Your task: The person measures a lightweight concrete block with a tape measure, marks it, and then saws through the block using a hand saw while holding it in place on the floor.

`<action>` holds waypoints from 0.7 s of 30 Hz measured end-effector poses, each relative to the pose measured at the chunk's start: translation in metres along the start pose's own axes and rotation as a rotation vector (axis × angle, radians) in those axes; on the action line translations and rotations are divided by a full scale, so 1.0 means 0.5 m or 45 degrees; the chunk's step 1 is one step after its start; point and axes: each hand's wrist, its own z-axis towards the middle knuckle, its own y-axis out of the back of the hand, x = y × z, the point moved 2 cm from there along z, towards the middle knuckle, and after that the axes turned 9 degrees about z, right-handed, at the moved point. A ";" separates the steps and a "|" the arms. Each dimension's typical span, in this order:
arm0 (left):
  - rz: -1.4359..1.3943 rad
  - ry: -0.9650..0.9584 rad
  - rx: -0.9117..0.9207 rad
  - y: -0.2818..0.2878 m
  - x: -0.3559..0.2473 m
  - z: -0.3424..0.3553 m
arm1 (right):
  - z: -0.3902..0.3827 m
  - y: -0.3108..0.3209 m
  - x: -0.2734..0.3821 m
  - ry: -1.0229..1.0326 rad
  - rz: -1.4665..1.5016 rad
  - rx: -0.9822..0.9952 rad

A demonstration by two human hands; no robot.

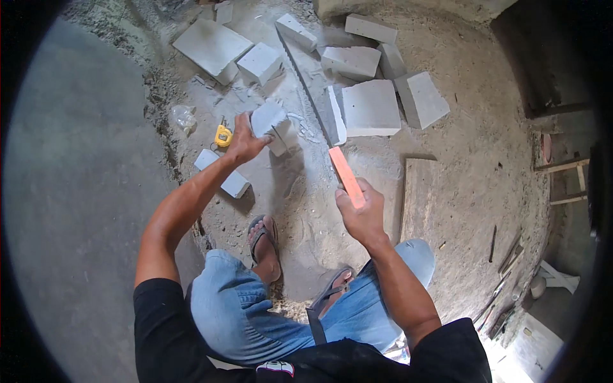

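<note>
My left hand (244, 142) is closed around a small light-grey block (269, 117), thumb on its near side and fingers on its left. The block appears tilted, with a shadow on the ground beneath it; whether it touches the ground I cannot tell. My right hand (363, 214) grips the orange handle of a hand saw (346, 173). The long, thin blade points away and to the left, seen nearly edge-on, to the right of the held block and apart from it. Beside my left wrist lie a yellow tape measure (223, 135) and a narrow white block (222, 173).
Several pale blocks, among them a large one (371, 107) and a flat slab (212, 46), lie about the far ground. A thin offcut (336, 113) stands close to the blade. Crumpled clear plastic (183, 118) lies left; a wooden board (419, 198) lies right.
</note>
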 end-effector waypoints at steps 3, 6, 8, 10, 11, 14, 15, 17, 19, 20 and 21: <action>0.075 0.028 -0.121 0.023 0.015 0.014 | 0.002 -0.037 -0.008 0.005 0.003 0.066; 0.123 0.029 -0.101 0.004 0.077 0.015 | 0.008 -0.078 0.000 0.030 0.011 0.127; 0.089 0.047 -0.102 -0.011 0.085 0.015 | 0.015 -0.089 -0.009 -0.006 -0.037 0.205; 0.063 0.075 -0.106 -0.022 0.100 0.013 | 0.017 -0.099 0.001 -0.009 -0.053 0.229; 0.098 0.051 -0.104 -0.027 0.107 0.016 | 0.017 -0.107 0.009 -0.016 -0.054 0.248; 0.162 0.064 -0.095 -0.044 0.114 0.018 | 0.025 -0.143 0.026 0.035 -0.094 0.225; 0.197 0.096 -0.084 -0.047 0.115 0.019 | 0.030 -0.157 0.029 0.037 -0.096 0.229; 0.195 0.126 -0.029 -0.050 0.103 0.025 | 0.043 -0.172 0.023 0.027 -0.110 0.136; 0.198 0.162 0.033 -0.052 0.091 0.028 | 0.042 -0.173 0.012 0.017 -0.102 0.134; 0.188 0.179 0.044 -0.053 0.085 0.027 | 0.040 -0.173 0.006 0.004 -0.093 0.138; 0.176 0.195 0.056 -0.054 0.079 0.028 | 0.039 -0.172 0.001 -0.002 -0.094 0.135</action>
